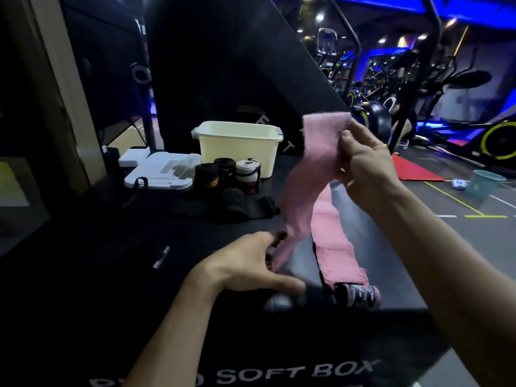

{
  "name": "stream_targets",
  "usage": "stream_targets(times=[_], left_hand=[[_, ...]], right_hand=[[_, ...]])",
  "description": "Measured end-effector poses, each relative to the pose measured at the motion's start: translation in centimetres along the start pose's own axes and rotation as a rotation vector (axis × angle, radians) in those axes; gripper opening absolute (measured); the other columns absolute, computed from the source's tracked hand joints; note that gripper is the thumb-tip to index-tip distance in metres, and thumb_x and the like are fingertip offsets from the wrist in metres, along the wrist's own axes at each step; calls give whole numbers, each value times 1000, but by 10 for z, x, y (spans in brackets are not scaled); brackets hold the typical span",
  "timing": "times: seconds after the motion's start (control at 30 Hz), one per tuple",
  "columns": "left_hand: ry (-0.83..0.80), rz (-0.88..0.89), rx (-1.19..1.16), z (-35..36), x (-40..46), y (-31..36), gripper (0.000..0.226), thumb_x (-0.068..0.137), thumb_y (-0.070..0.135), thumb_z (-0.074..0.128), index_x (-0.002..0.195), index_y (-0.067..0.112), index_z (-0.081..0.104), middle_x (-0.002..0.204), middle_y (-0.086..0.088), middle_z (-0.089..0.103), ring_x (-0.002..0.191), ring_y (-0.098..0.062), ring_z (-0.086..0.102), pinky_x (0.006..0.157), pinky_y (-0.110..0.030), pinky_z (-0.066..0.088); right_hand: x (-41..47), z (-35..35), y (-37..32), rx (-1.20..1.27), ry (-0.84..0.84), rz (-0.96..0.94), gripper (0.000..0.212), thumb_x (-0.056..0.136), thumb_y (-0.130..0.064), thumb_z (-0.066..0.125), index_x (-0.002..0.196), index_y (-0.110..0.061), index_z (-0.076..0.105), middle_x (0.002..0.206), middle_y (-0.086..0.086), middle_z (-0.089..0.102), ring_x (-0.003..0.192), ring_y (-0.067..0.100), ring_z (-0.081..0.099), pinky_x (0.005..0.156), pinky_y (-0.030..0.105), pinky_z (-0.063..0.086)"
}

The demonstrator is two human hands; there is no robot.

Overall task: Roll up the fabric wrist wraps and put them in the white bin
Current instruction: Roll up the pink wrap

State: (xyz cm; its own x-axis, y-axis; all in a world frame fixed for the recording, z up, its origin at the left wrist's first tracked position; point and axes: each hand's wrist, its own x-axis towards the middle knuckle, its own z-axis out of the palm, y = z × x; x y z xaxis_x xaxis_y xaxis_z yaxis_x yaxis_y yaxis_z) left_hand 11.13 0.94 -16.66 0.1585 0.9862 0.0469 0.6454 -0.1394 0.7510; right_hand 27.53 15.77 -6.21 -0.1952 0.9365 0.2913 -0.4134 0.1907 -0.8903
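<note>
Both hands, left hand (252,263) and right hand (363,160), pinch one pink wrap (315,174); three rolled wraps (227,173) beside one white bin (237,148)

We see the pink wrap (312,174) as soft, fuzzy matt cloth with frayed edges. At eleven o'clock from it, the bin (237,148) looks smooth, faintly glossy plastic; the black box top (111,247) looks matt.

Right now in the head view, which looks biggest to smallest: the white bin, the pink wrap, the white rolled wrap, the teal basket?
1. Long pink fabric wrap, though nearest the camera
2. White plastic bin
3. Teal waste basket, though far off
4. White rolled wrap
</note>
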Motion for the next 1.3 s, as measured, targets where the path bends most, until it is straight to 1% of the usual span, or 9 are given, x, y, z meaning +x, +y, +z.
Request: stream_targets(times=[0.2, 0.33, 0.5, 0.63, 0.8, 0.9, 1.07, 1.2, 1.3], left_hand=[[291, -241, 525, -15, 5, -15, 38, 80, 36, 72, 114, 47, 60, 100, 7, 75, 101, -25, 71, 85, -39, 57], [452, -130, 45, -24, 13, -17, 10, 90, 33, 77, 86, 24, 75, 66, 1, 74, 57, -14, 71, 63, -29, 56], [257, 96, -528, 3, 40, 14, 19, 101, 14, 58, 99, 2, 72, 73, -5, 71, 54, -19, 66, 48, -16, 45], [100, 167, -699, 20, 64, 21, 22, 103, 2, 53, 110, 6, 73, 93, -1, 74, 81, -9, 67, 71, -17, 54], [3, 195, -792, 27, 84, 19, 28, 100, -4, 55, 124, 0, 69, 113, -10, 74, 103, -17, 67, 96, -26, 53], [35, 129, -758, 31, 94, 19, 27, 99, -7, 56, 121, 0, 70, 110, -10, 75, 98, -14, 68, 90, -22, 54], [-19, -44, -663, 35, 105, 7, 21, 95, -5, 61, 111, -1, 74, 94, -10, 73, 83, -20, 61, 69, -25, 50], [-87, -70, -658, 35, 103, 4, 17, 95, -2, 63, 105, 3, 75, 82, -4, 67, 65, -6, 55, 56, -13, 45], [-86, -51, -681, 36, 104, 5, 17, 93, 5, 69, 108, 7, 75, 85, -1, 68, 75, -9, 60, 68, -18, 49]], right_hand=[[45, -48, -1, 114, 224, -1, 39, 106, -6, 41, 132, -26, 63, 123, 6, 72, 103, 22, 72, 88, 44, 57], [61, -80, 7, 129, 261, 39, 52, 97, 10, 31, 119, -25, 64, 97, 2, 70, 66, 8, 66, 60, 22, 54], [73, -120, 42, -149, 293, 182, 54, 76, 20, 25, 94, -16, 60, 64, -1, 54, 43, 8, 47, 44, 12, 38], [90, -132, 61, -323, 264, 252, 53, 69, 21, 25, 83, -15, 62, 64, 1, 51, 49, 12, 39, 40, 13, 29], [130, -110, 65, -264, 102, 168, 64, 73, 28, 25, 103, -10, 67, 78, 0, 67, 59, 9, 59, 47, 17, 44], [161, -97, 73, -206, 62, 128, 66, 77, 29, 29, 108, -12, 69, 102, 8, 70, 83, 17, 67, 66, 22, 54], [175, -104, 118, -733, 37, 309, 69, 84, 20, 49, 147, -9, 48, 95, 18, 61, 58, 23, 53, 49, 27, 40], [170, -123, 150, -962, 32, 252, 41, 91, 3, 59, 130, -7, 66, 78, -1, 63, 61, 12, 53, 64, 28, 43], [172, -119, 146, -926, 64, 242, 34, 88, 3, 60, 116, -11, 75, 82, 4, 70, 64, 17, 59, 62, 29, 46]])
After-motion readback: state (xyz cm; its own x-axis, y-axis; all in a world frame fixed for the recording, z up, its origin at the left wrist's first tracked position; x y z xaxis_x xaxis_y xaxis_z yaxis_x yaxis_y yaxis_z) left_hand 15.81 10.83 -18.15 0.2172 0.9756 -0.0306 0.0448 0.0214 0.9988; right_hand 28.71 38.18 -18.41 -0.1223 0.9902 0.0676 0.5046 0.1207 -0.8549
